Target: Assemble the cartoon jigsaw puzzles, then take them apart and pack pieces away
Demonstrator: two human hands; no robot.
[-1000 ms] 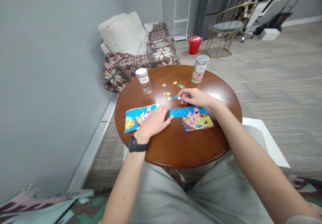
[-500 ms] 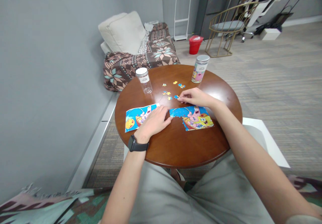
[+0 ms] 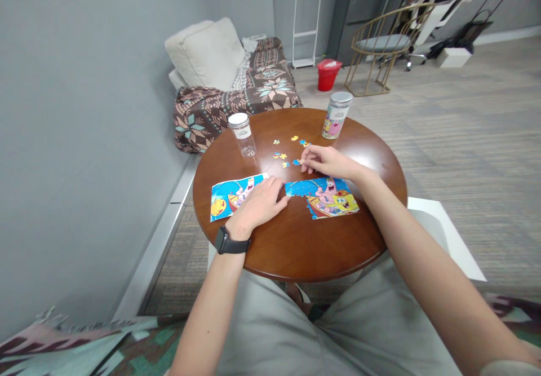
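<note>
My left hand [image 3: 261, 204] lies flat with its fingers stretched out, over the right part of a printed cartoon picture card [image 3: 220, 201]. A partly joined jigsaw puzzle [image 3: 327, 198] lies just right of it, its lower left part open. Beyond the puzzle, my right hand [image 3: 323, 160] has its fingers curled in, the tips at a small yellowish puzzle piece [image 3: 301, 162]. A blue puzzle piece [image 3: 296, 162] lies right beside those fingertips. Several loose puzzle pieces [image 3: 283, 156] are scattered past it, some yellow and some blue.
On the round wooden table [image 3: 279, 246] stand a clear jar with a white lid [image 3: 243, 135] at the back left and a printed canister [image 3: 337, 115] at the back right. Behind are a covered sofa [image 3: 236, 102], a red bin [image 3: 328, 75] and a gold wire chair [image 3: 380, 46].
My right hand has shifted slightly right and away from me, its fingertips lifting a little off the blue piece. The left hand, card and joined puzzle stay in place.
</note>
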